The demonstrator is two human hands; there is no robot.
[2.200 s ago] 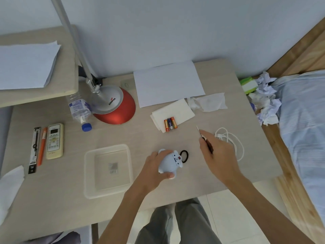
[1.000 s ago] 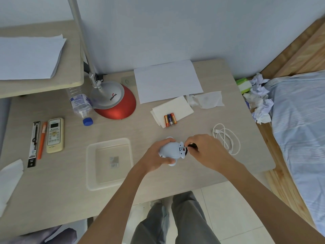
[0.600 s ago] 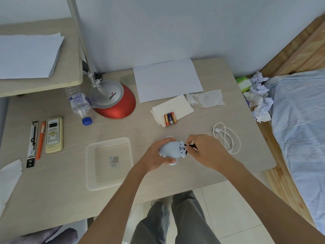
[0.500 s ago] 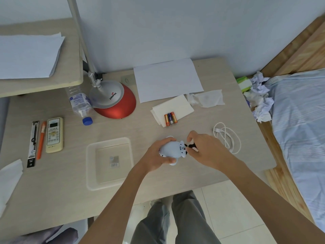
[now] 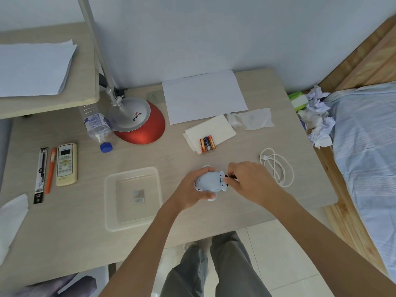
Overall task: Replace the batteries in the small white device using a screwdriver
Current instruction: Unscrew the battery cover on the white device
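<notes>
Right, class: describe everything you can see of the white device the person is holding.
The device is small, rounded and pale, smooth like plastic, with small dark marks at its right end and rounded nubs at its near and far sides. It lies sideways just above the table. The left hand cups it from the left; the right hand pinches a thin dark tool, likely the screwdriver, against its right end. Whether any cover is open cannot be told.

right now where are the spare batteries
In the head view, the batteries lie on a folded napkin mid-table, right of the red lamp base, beyond the hands.
</notes>
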